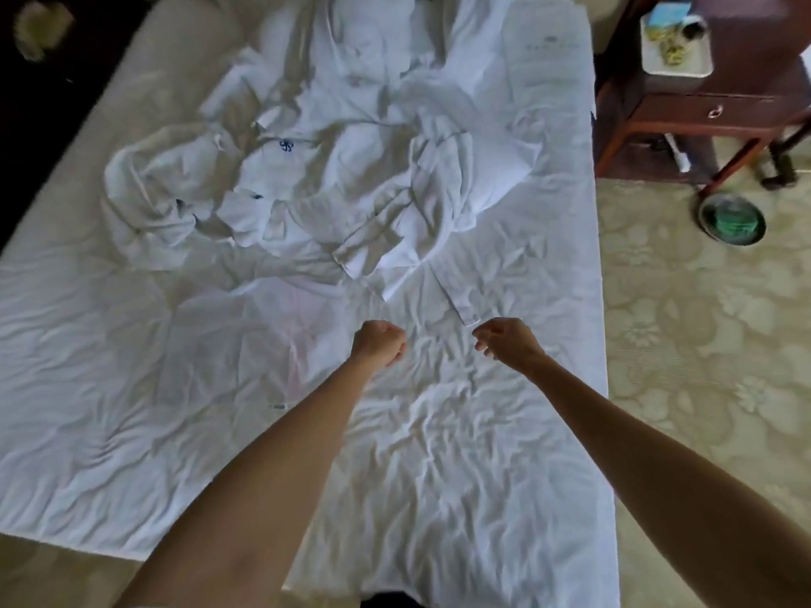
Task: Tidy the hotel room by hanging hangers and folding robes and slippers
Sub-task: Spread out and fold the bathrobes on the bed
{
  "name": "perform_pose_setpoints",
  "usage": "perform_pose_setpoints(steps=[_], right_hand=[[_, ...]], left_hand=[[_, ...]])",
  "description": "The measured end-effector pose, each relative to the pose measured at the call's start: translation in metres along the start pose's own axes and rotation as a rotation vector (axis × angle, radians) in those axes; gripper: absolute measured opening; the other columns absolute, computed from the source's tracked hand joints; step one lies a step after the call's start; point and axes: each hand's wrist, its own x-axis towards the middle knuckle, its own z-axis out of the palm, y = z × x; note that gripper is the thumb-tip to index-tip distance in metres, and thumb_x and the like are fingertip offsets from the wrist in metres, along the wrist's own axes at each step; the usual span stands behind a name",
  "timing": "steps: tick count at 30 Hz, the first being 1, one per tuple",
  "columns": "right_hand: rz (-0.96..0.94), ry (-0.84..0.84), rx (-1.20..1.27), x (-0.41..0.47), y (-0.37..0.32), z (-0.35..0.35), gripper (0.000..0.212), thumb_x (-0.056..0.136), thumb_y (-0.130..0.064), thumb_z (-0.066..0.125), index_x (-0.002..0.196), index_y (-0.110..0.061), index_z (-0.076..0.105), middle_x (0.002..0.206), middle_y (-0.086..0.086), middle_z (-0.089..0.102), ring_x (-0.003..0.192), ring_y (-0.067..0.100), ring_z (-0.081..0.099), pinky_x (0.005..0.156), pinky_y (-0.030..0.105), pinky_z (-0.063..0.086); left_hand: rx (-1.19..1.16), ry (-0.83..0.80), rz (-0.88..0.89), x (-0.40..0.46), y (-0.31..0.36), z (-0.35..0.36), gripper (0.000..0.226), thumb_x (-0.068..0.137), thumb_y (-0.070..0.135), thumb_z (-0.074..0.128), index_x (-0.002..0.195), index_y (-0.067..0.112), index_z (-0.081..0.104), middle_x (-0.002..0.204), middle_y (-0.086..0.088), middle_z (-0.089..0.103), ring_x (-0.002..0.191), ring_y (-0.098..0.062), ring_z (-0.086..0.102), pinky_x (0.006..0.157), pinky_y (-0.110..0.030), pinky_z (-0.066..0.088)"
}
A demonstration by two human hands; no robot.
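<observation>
A heap of crumpled white robes [333,186] lies across the middle of the bed, one with a small blue emblem [286,145]. A white belt or sleeve strip [456,296] trails from the heap toward me. My left hand [379,342] hovers over the sheet as a closed fist with nothing in it. My right hand [504,340] is just right of the strip's end, fingers curled loosely, apart from the cloth and holding nothing. No hangers or slippers are in view.
The bed's wrinkled white sheet [439,454] fills the foreground. A dark wooden side table [702,103] with a white tray [676,46] stands at the right, a round bin with green contents [732,223] beneath it on the patterned carpet [702,344].
</observation>
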Motion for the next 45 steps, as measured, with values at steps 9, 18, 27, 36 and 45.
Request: perform_pose_setpoints(steps=[9,18,27,36,45], right_hand=[[-0.107,0.182,-0.088,0.221,-0.065,0.013,0.015,0.088,-0.018,0.062,0.095,-0.018,0.075,0.092,-0.001,0.075,0.093,0.02,0.069,0.081,0.033,0.055],[-0.067,0.527,-0.172,0.39,-0.091,0.063,0.078,0.082,-0.055,0.069,0.14,-0.014,0.038,0.138,0.007,0.046,0.128,0.03,0.048,0.096,0.045,0.045],[-0.266,0.593,0.092,0.421,-0.094,0.077,0.026,0.099,-0.027,0.051,0.101,-0.002,0.059,0.098,0.02,0.067,0.095,0.039,0.061,0.082,0.043,0.048],[-0.248,0.55,0.493,0.313,-0.016,0.1,0.044,0.101,-0.041,0.053,0.085,-0.001,0.063,0.073,0.005,0.061,0.069,0.016,0.053,0.059,0.035,0.045],[0.208,0.599,0.413,0.128,0.206,0.146,0.061,0.091,-0.054,0.056,0.061,-0.001,0.059,0.044,0.007,0.054,0.054,0.026,0.05,0.049,0.029,0.041]], left_hand=[[0.384,0.249,0.247,0.223,0.093,-0.011,0.031,0.087,0.019,0.057,0.117,0.018,0.064,0.12,-0.003,0.065,0.113,-0.026,0.059,0.09,-0.035,0.047],[0.572,0.828,0.364,0.405,0.13,-0.074,0.08,0.078,0.022,0.076,0.144,0.01,0.032,0.144,-0.012,0.036,0.126,-0.031,0.042,0.095,-0.042,0.043],[0.457,0.791,0.467,0.436,0.128,-0.121,0.03,0.104,0.029,0.05,0.123,0.006,0.055,0.117,-0.02,0.065,0.116,-0.037,0.054,0.092,-0.043,0.044],[0.084,0.351,0.742,0.315,0.043,0.028,0.022,0.103,0.038,0.045,0.102,0.017,0.049,0.083,-0.014,0.067,0.081,-0.037,0.062,0.068,-0.04,0.048],[0.182,-0.062,0.604,0.129,-0.15,0.229,0.051,0.101,0.064,0.025,0.121,0.03,0.057,0.112,0.002,0.07,0.103,-0.014,0.064,0.088,-0.023,0.051]])
